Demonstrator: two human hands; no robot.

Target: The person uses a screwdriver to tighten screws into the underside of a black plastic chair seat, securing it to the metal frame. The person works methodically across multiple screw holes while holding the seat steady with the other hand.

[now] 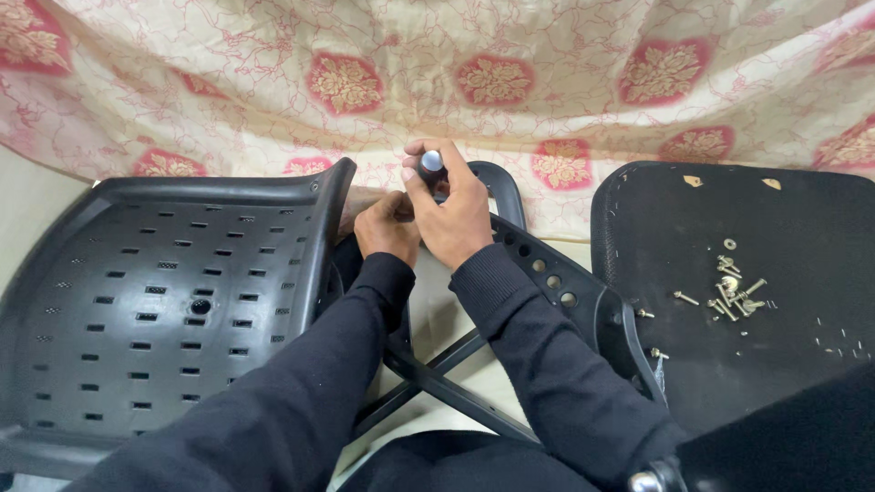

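Right hand wraps our grip round the screwdriver handle, upright for downward pressure; left hand steadies beside it, its grip unclear.

A perforated black plastic chair shell fills the left of the frame, and a flat black seat board fills the right. A scatter of small metal screws and washers lies on the board, toward its left middle. Between the two, at centre, a black plastic armrest frame with round holes runs down to the right. A cream floral cloth with red medallions hangs behind everything across the top. The left hand sits just left of the right hand, both in front of the cloth at upper centre.
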